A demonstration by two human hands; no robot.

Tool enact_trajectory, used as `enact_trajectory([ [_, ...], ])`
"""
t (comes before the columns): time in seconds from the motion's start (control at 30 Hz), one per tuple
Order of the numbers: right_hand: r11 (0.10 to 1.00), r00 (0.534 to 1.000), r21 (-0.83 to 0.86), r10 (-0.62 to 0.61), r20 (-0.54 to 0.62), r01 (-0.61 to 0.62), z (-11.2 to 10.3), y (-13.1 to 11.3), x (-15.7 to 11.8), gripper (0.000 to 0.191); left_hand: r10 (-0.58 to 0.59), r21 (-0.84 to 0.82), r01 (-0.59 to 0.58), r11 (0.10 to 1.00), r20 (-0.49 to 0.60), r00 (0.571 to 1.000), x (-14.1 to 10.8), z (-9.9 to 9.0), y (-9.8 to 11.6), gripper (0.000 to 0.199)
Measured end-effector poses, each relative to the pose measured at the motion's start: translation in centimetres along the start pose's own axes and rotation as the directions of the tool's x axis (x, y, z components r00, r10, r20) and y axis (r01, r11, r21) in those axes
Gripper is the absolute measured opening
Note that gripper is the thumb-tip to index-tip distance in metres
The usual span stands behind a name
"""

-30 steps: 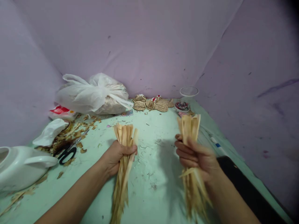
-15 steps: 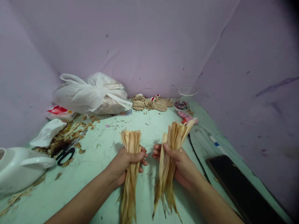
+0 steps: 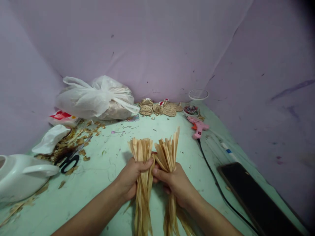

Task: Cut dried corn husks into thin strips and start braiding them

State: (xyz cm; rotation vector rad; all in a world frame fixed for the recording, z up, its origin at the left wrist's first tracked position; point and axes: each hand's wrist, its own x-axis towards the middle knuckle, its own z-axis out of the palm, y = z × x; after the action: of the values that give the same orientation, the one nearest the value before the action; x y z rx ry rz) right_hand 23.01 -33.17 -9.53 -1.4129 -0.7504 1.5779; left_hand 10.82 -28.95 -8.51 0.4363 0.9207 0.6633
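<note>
In the middle foreground my left hand (image 3: pixel 133 175) is closed around a bundle of dried corn husk strips (image 3: pixel 143 190), its thumb lying across the front. My right hand (image 3: pixel 173 178) grips a second bundle of dried husk strips (image 3: pixel 167 152), whose tops fan out unevenly. Both bundles stand roughly upright, long ends hanging down toward the table. The two hands are close together, and the right fingertips reach the edge of the left bundle. Some fingers of each hand are hidden behind the strips.
On the green table (image 3: pixel 115 147), a pink glue gun (image 3: pixel 199 127) with a black cord and a dark phone (image 3: pixel 256 196) lie right. Black-handled scissors (image 3: pixel 71 162), husk scraps (image 3: pixel 95 129) and a white jug (image 3: pixel 22 177) are left. A white plastic bag (image 3: pixel 98 98) and woven pieces (image 3: pixel 164 109) line the back.
My right hand has moved left with its bundle, closing the gap to my left hand and uncovering the glue gun. My left hand has shifted slightly right.
</note>
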Motion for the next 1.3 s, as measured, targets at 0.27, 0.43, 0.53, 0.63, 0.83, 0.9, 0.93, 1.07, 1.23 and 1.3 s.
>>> enact_trajectory([
  [0.27,0.973,0.999,0.228,0.035,0.002,-0.035,-1.4,-1.0,0.4,0.030,0.089,0.170,-0.067,0.983,-0.127,0.988,0.0,-0.4,1.0,0.010],
  [0.43,0.979,1.000,0.203,0.000,-0.022,0.005,-1.4,-0.6,0.7,0.032,0.081,0.241,-0.069,0.968,-0.041,0.996,-0.4,0.0,0.6,0.024],
  [0.53,0.982,1.000,0.188,-0.010,-0.025,0.014,-1.1,-0.7,0.5,0.037,0.100,0.256,-0.082,0.963,-0.059,0.993,-0.4,0.2,0.2,0.025],
  [0.63,0.986,0.995,0.151,-0.075,0.059,0.066,-0.5,-0.9,0.1,0.038,0.155,0.275,-0.126,0.953,-0.087,0.984,-0.3,0.2,-0.3,0.024],
  [0.83,0.995,0.998,0.100,-0.032,0.057,0.026,-0.6,-0.9,0.1,0.029,0.143,0.282,-0.110,0.953,-0.099,0.985,-0.2,0.0,-0.3,0.019],
  [0.9,0.994,1.000,0.104,-0.014,0.015,0.012,-0.9,-0.8,0.2,0.026,0.111,0.264,-0.085,0.961,-0.086,0.990,-0.2,0.0,-0.1,0.017],
  [0.93,0.994,1.000,0.111,-0.011,0.016,0.009,-1.0,-0.8,0.3,0.024,0.103,0.261,-0.080,0.962,-0.074,0.992,-0.2,0.0,0.0,0.018],
  [1.07,0.993,0.999,0.116,-0.019,-0.029,0.023,-1.0,-0.8,0.6,0.023,0.085,0.267,-0.069,0.961,-0.051,0.995,0.1,-0.2,0.0,0.019],
  [1.23,0.995,0.980,-0.019,-0.099,-0.174,0.097,-0.3,-0.6,0.4,0.017,0.151,0.328,-0.136,0.935,-0.019,0.988,0.2,-0.4,-0.8,0.026],
  [1.3,0.991,0.984,-0.047,-0.129,-0.122,0.124,0.0,-0.5,0.2,0.017,0.169,0.365,-0.167,0.916,0.026,0.985,0.1,-0.4,-0.9,0.029],
])
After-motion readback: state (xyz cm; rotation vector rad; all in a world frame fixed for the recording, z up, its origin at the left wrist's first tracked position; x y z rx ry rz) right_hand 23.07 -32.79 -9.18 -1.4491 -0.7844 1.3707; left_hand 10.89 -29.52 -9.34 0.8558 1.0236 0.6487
